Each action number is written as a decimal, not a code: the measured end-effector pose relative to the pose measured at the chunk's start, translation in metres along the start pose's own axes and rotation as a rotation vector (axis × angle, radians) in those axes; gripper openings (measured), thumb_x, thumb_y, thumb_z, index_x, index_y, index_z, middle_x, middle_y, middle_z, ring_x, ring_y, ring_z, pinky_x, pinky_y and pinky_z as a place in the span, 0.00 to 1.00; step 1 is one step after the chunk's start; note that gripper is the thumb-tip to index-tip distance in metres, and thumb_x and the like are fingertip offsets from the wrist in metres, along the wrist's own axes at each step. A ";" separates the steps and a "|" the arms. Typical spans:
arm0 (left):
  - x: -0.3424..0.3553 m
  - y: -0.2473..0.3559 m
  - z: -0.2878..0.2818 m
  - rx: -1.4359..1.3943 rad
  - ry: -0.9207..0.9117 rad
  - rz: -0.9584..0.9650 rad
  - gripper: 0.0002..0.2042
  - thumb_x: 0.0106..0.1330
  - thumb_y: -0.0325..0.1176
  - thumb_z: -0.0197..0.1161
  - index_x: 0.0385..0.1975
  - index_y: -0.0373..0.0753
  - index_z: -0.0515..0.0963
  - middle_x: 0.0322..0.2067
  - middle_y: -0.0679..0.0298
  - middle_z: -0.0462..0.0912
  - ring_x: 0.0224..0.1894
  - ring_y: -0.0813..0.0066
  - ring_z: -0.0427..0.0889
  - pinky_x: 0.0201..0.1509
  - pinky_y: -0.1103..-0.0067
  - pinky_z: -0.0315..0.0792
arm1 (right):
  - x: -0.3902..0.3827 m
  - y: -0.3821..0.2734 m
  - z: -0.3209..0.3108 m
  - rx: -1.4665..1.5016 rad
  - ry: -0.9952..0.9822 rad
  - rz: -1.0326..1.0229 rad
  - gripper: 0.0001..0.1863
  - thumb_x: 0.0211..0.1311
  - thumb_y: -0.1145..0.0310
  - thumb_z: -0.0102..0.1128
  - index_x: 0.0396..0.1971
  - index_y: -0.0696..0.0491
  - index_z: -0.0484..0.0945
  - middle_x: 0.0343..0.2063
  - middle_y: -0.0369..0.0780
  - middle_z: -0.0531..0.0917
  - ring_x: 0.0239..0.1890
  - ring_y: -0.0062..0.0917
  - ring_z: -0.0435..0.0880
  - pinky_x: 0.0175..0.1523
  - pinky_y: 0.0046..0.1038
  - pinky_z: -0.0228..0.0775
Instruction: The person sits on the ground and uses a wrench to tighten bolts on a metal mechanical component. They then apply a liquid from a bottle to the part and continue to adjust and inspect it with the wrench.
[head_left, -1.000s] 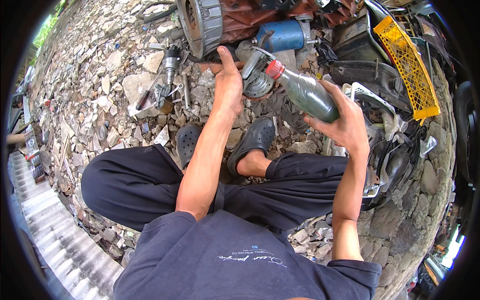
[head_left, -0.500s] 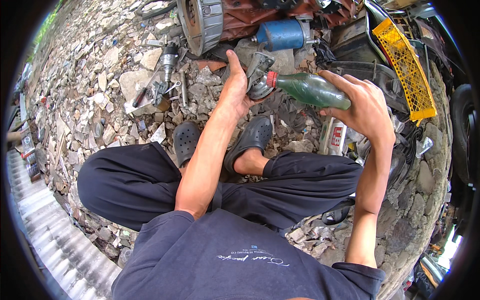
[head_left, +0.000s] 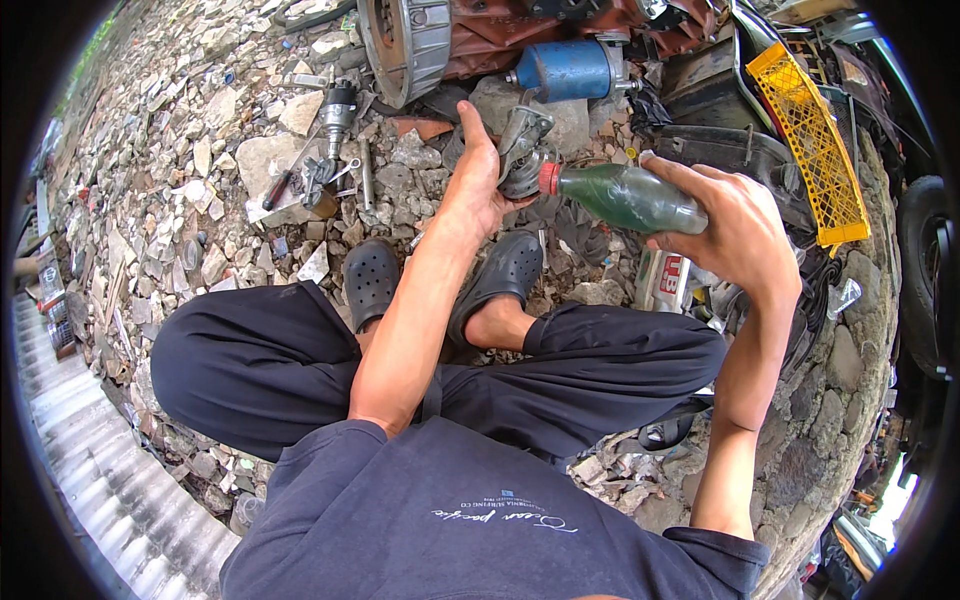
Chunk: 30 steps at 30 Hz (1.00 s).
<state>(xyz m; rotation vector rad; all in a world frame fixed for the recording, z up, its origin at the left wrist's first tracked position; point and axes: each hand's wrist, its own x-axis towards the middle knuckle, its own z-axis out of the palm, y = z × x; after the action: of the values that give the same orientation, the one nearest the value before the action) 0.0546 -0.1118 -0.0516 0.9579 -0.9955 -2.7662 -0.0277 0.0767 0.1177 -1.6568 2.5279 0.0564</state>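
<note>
My left hand (head_left: 474, 195) is wrapped round a grey metal machine part (head_left: 524, 138) with a round lower end, its thumb sticking up. In my right hand (head_left: 742, 222) lies a green plastic bottle (head_left: 628, 196), held by its base and lower side. The bottle lies nearly level, with its red cap (head_left: 548, 178) end pointing left at the metal part. Cap and part sit very close; whether they touch I cannot tell. The palm hides some of the part's left side.
Left of my hands, a screwdriver (head_left: 279, 190), a small wrench (head_left: 347, 171) and a metal shaft-like part (head_left: 338, 112) lie on rubble. Beyond are a blue metal cylinder (head_left: 566, 70) and a large round metal housing (head_left: 425, 48). A yellow plastic crate (head_left: 815, 145) stands at right.
The bottle has shifted slightly right, and its base has dropped a little with my right hand. My left hand and the metal part have moved slightly right.
</note>
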 end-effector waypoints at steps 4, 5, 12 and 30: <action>0.003 -0.003 -0.001 0.009 -0.022 0.028 0.47 0.61 0.77 0.23 0.58 0.40 0.69 0.48 0.60 0.81 0.49 0.71 0.82 0.55 0.62 0.75 | 0.000 0.000 -0.001 0.024 0.002 -0.003 0.36 0.39 0.62 0.76 0.54 0.51 0.77 0.39 0.45 0.84 0.41 0.43 0.83 0.46 0.38 0.74; 0.004 -0.004 -0.001 0.007 -0.028 0.042 0.47 0.62 0.77 0.25 0.59 0.39 0.66 0.48 0.59 0.81 0.49 0.70 0.82 0.53 0.63 0.77 | 0.000 0.001 0.000 0.026 0.004 -0.003 0.36 0.39 0.62 0.76 0.54 0.51 0.77 0.39 0.45 0.84 0.41 0.43 0.83 0.46 0.38 0.74; 0.007 -0.008 -0.002 0.085 -0.035 0.161 0.48 0.63 0.75 0.21 0.53 0.33 0.70 0.42 0.53 0.82 0.43 0.68 0.85 0.46 0.67 0.83 | 0.002 0.001 0.000 0.021 0.030 -0.025 0.35 0.39 0.61 0.76 0.53 0.51 0.77 0.37 0.46 0.85 0.40 0.43 0.83 0.45 0.38 0.74; 0.025 -0.025 -0.013 0.067 0.108 0.304 0.23 0.75 0.50 0.42 0.49 0.34 0.74 0.40 0.59 0.82 0.37 0.70 0.84 0.39 0.66 0.83 | -0.001 0.005 0.005 0.039 0.026 0.016 0.36 0.40 0.58 0.75 0.55 0.51 0.76 0.39 0.46 0.84 0.41 0.43 0.83 0.45 0.38 0.74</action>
<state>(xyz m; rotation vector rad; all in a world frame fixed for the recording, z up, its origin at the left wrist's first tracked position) 0.0454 -0.1055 -0.0871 0.8702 -1.1176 -2.4230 -0.0313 0.0797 0.1127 -1.6342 2.5445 -0.0130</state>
